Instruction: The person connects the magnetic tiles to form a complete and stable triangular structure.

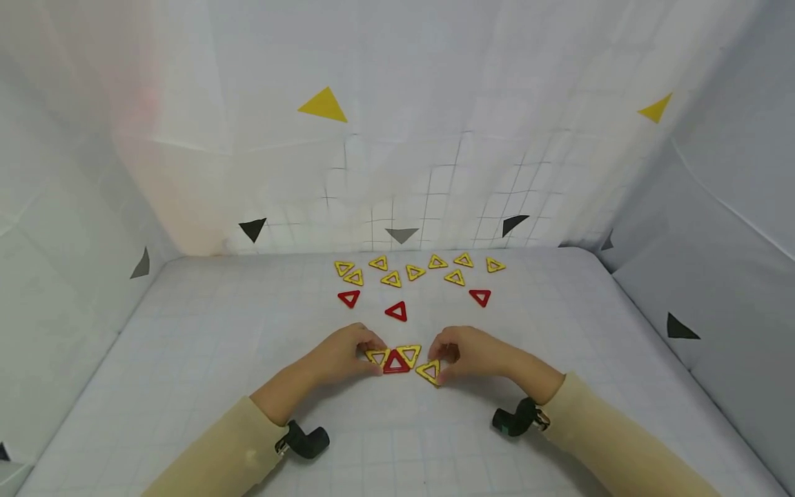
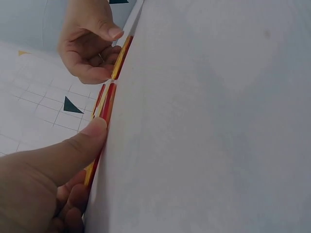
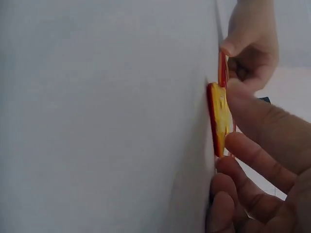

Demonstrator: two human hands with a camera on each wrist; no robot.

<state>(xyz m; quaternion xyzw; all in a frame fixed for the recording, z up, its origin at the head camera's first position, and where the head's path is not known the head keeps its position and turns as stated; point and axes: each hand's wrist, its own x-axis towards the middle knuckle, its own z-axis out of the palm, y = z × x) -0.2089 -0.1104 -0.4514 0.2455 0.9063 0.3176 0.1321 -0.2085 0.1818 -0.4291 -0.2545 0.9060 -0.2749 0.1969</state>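
On the white table a red triangular frame tile [image 1: 396,371] lies between two yellow triangular tiles, edges together in a short row. My left hand [image 1: 349,353] grips the left yellow tile [image 1: 371,355], its thumb by the row's near edge and its fingers on the far side. The other yellow tile [image 1: 408,347] sits against the red tile's right side. Just right of this row, my right hand [image 1: 475,352] pinches a separate yellow tile [image 1: 424,373] between thumb and fingers. In the right wrist view that yellow tile [image 3: 219,121] stands out edge-on, close to the table surface.
Beyond the hands lie three loose red triangle tiles [image 1: 402,311]. Several loose yellow triangle tiles [image 1: 391,284] are scattered farther back, near the table's far edge. White cloth walls [image 1: 397,172] with black and yellow triangle marks enclose the back and sides.
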